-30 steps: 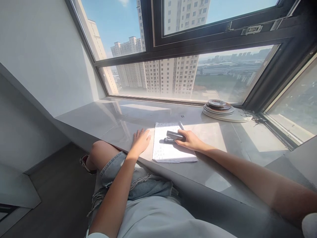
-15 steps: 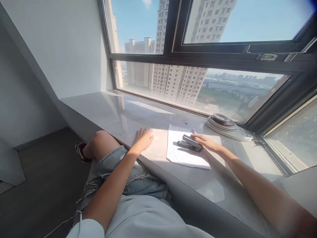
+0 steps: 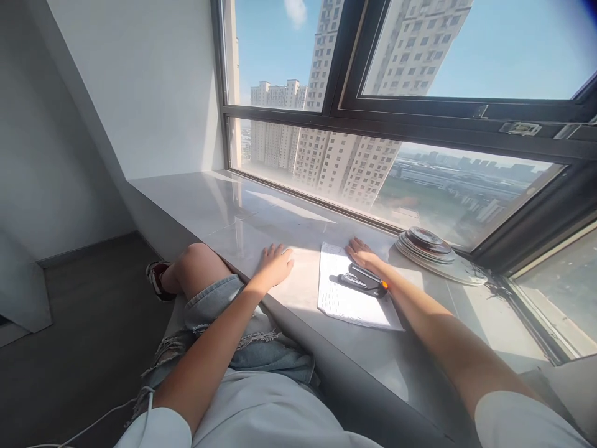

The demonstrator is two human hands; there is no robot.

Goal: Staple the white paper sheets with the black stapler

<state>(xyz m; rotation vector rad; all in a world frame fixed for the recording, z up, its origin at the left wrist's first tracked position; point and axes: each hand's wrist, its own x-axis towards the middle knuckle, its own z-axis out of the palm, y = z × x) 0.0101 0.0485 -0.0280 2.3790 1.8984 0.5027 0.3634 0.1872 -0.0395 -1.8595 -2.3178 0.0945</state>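
My left hand (image 3: 275,264) lies palm down on the grey windowsill, its fingers loosely spread and holding nothing. Stretched past the stapler, my right hand (image 3: 364,253) touches the sill just beyond the far edge of the paper. Its fingers are extended, and they cover the spot where two tiny dark pieces lay; whether the fingertips touch these is hidden. The black stapler (image 3: 361,280) rests on the stack of white paper (image 3: 338,302), with its parts swung apart and a silver strip showing. My right forearm passes close beside its orange-marked end.
A pile of plates (image 3: 422,249) stands near the window at right, with small dark scraps (image 3: 497,284) beside it. The window frame (image 3: 298,118) bounds the sill at the back. My knee (image 3: 198,264) is against the sill's front edge. A white cord (image 3: 109,410) hangs at lower left.
My right hand has let go of the stapler and moved away from me to the sill beyond the paper. The stapler stays on the paper. My left hand remains on the sill.
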